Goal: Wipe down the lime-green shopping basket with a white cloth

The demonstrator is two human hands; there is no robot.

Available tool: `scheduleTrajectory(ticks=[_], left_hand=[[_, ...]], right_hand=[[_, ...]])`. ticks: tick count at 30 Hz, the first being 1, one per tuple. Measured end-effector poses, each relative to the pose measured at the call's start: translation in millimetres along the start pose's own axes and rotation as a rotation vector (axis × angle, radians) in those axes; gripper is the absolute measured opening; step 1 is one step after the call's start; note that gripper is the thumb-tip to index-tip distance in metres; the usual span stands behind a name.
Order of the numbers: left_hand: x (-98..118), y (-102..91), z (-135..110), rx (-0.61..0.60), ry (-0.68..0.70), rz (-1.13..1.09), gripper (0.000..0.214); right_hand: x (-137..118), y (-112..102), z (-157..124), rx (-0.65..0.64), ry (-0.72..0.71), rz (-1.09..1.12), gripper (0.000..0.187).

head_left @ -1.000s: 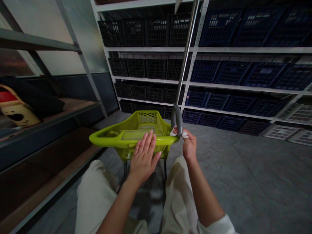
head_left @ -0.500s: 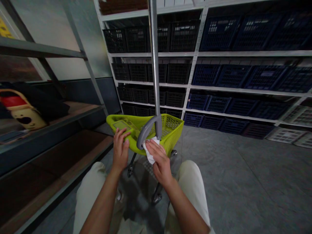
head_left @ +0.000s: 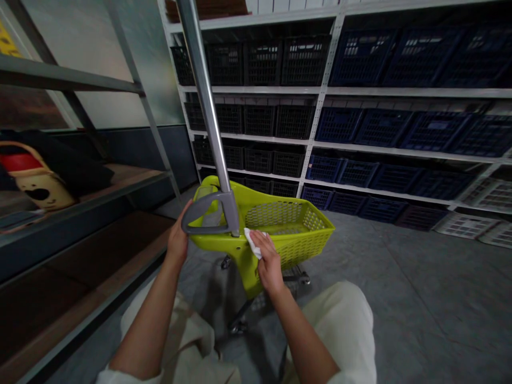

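A small lime-green shopping cart (head_left: 280, 213) stands between my knees, turned so that its side faces me. Its basket walls are perforated. A grey loop-shaped bracket (head_left: 230, 210) sits on its rim, and a shiny metal pole (head_left: 212, 112) rises from this, leaning left. My left hand (head_left: 178, 240) grips the cart's left end beside the grey loop; some of its fingers are hidden behind it. With my right hand (head_left: 269, 261) I press a crumpled white cloth (head_left: 253, 242) against the near side of the cart, just below the rim and right of the bracket.
White shelving (head_left: 318, 117) at the back holds rows of black crates (head_left: 262, 56) and blue crates (head_left: 360, 170). Close on my left is a rack (head_left: 152, 178) bearing a yellow container with a red top (head_left: 46, 184) and dark fabric (head_left: 80, 165). Grey floor (head_left: 420, 288) extends right.
The cart has swung round, its basket moving right and its side now towards me. The pole tilts left. My left hand has shifted left; the cloth is now on the side wall.
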State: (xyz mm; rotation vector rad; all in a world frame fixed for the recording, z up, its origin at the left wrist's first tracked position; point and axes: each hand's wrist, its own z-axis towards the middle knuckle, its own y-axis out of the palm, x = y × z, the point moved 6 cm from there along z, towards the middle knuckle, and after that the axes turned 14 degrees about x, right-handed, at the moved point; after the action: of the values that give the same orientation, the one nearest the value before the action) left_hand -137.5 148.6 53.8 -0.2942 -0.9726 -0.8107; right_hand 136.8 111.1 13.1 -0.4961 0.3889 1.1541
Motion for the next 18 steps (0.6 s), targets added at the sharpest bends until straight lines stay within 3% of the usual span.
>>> scheduleTrajectory(ticks=[3,4,5,6,8,9,10,11,14,18], left_hand=[[7.6,-27.6,-34.8,0.219,0.043,0.070,0.050],[16.4,-38.3,-51.3,0.318,0.099,0.101,0.049],[32.3,-45.0,-69.1,0.385,0.252,0.195,0.048],[49.9,-41.7,-86.5,0.326,0.426,0.271,0.046],[79.1,-10.2,-121.0,-0.112,0.768,0.395,0.052],[87.1,7.0,-136.3,-0.339,0.887,0.469,0.058],[91.6,20.1,-144.3,-0.470,0.937,0.555,0.063],[94.5,30.4,-146.2,-0.528,0.946,0.636,0.066],[94.0,49.7,-138.0,-0.546,0.903,0.817,0.070],[84.6,52.1,-134.8,-0.561,0.881,0.894,0.067]], right_hand=[[9.1,-6.6,-3.5,0.018,0.026,-0.015,0.066],[11.8,-9.1,-4.9,0.026,0.035,-0.023,0.066],[13.9,-11.2,-6.4,0.032,0.043,-0.031,0.065],[15.3,-12.8,-7.7,0.034,0.048,-0.038,0.066],[15.7,-14.2,-10.0,0.027,0.050,-0.049,0.068],[15.1,-14.1,-11.1,0.019,0.048,-0.055,0.069],[14.3,-14.1,-12.2,0.011,0.045,-0.061,0.070],[14.0,-14.5,-13.5,0.005,0.043,-0.069,0.072],[18.8,-23.9,-20.6,0.013,0.038,-0.114,0.077],[40.8,-59.9,-38.0,0.052,0.045,-0.252,0.080]])
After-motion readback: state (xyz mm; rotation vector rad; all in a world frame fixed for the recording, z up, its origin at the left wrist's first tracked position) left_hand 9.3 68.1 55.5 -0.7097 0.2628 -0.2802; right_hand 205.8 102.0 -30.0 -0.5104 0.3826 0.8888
